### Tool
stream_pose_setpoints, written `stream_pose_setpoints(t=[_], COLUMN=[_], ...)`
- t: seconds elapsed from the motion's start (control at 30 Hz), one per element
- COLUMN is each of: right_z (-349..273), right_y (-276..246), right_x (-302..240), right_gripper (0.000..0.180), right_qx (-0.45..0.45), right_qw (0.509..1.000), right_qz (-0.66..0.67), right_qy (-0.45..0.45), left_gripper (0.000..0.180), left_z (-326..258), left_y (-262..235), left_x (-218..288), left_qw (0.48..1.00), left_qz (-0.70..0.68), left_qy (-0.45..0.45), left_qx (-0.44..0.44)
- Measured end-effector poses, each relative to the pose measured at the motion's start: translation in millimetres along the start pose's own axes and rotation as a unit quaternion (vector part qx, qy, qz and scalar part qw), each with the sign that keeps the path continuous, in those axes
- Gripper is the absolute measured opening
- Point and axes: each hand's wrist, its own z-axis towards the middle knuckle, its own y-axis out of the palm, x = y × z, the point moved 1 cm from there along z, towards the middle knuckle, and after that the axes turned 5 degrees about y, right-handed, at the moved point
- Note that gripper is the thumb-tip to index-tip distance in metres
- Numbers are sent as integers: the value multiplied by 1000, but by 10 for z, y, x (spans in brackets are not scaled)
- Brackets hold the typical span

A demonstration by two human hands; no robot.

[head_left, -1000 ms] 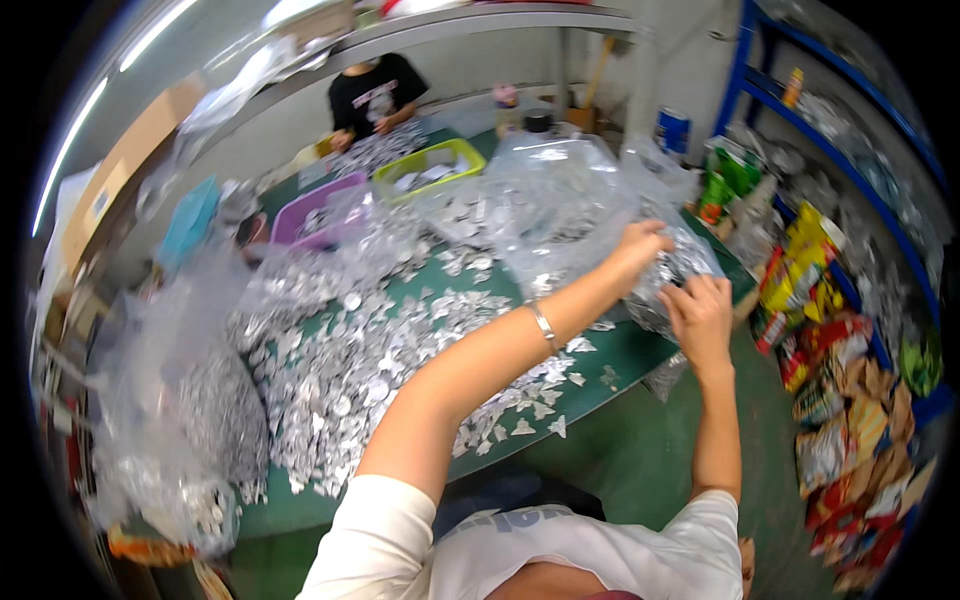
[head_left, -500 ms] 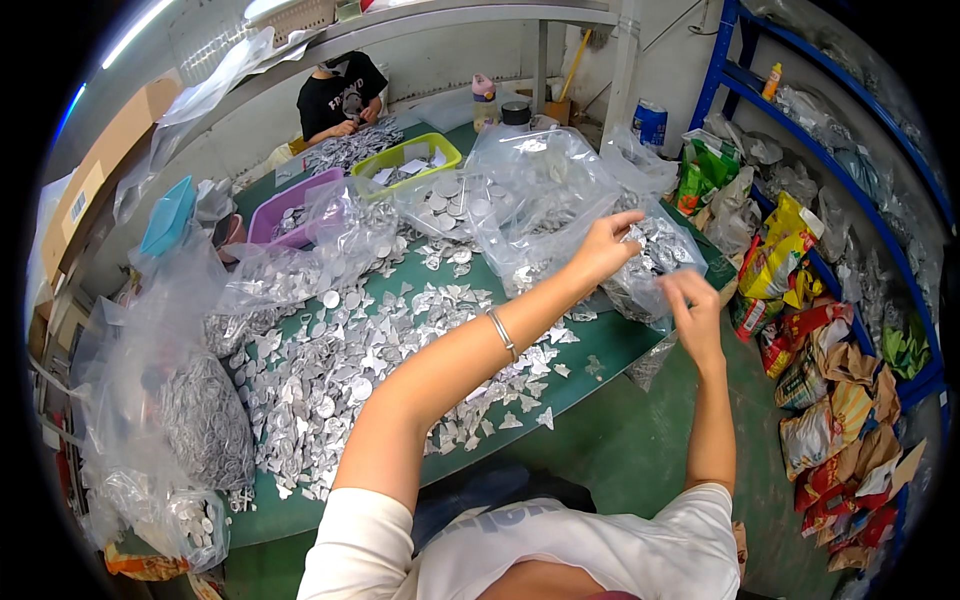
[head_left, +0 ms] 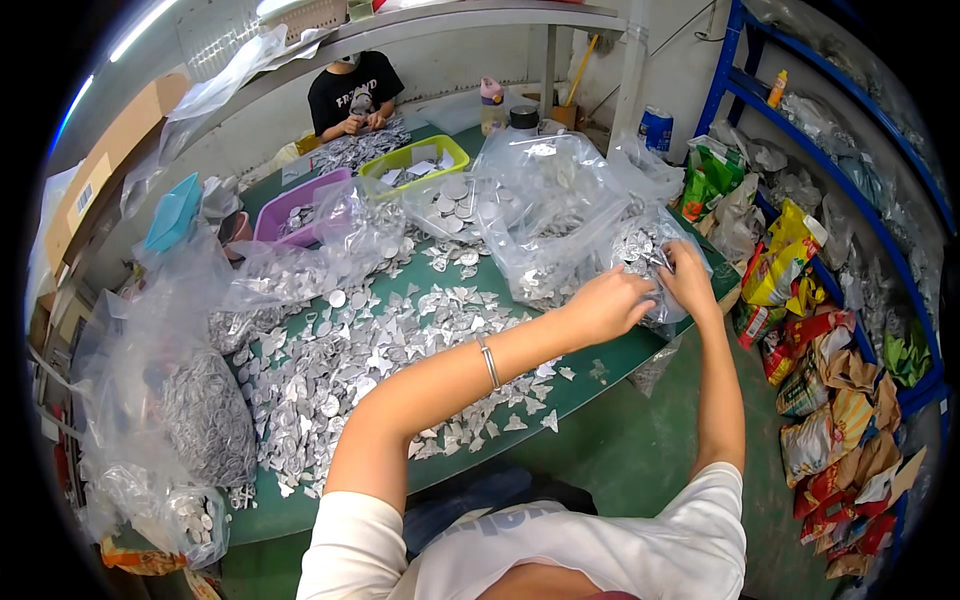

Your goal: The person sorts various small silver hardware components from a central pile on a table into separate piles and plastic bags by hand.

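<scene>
A clear plastic bag [head_left: 676, 222] filled with small silvery metal pieces [head_left: 636, 243] lies at the table's right end. At its near side is my left hand [head_left: 612, 305], palm down, its fingers loosely bent and apart, with nothing visible in them. My right hand [head_left: 690, 278] reaches into the right side of the bag's mouth. Its fingers are bent together at the metal pieces; what they pinch is too small to make out. A metal bangle [head_left: 488, 362] circles my left wrist.
Flat silvery metal pieces [head_left: 330, 400] cover much of the green table [head_left: 560, 405]. Behind stand a purple basket [head_left: 268, 218], a lime-green basket [head_left: 458, 152] and larger clear bags [head_left: 545, 165]. A person [head_left: 352, 98] sits across. Blue shelving [head_left: 800, 110] and piled packets [head_left: 815, 450] are on the right.
My left hand has come down from above the bag to its near side. My right hand has moved up from the bag's right edge onto the metal pieces.
</scene>
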Motion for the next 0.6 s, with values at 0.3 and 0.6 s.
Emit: stream_pose_setpoints(t=[0.3, 0.6], right_z=[137, -969], right_y=[-123, 2], right_x=[-409, -1508], right_gripper=[30, 22], right_qx=[-58, 198], right_qw=[984, 937], right_qz=[168, 182], right_qy=[20, -222], left_gripper=[28, 37], left_z=[-242, -2045], left_y=[-59, -316], left_x=[50, -195], left_qw=[990, 966], left_qz=[-24, 87], left_qy=[97, -215], left_qx=[104, 114])
